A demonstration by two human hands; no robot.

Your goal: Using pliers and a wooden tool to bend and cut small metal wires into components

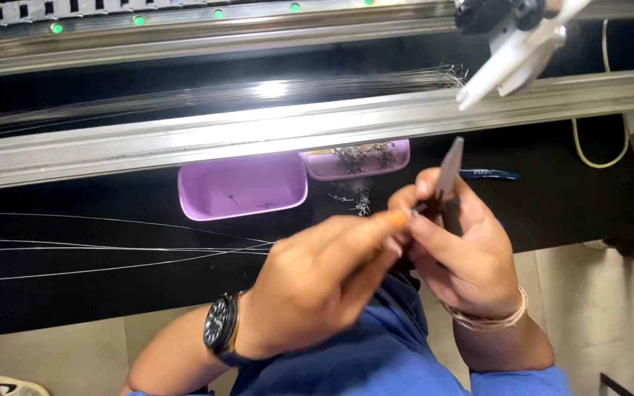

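Right hand is gripping a slim grey tool upright; left hand is pinching its lower end, near two purple trays.

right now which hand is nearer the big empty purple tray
Left. The left hand sits just below and right of the larger purple tray. The right hand, holding a thin grey tool, is further right, below the smaller purple tray.

Bright overhead glare on the metal rail, motion-blurred hands, dark surroundings.
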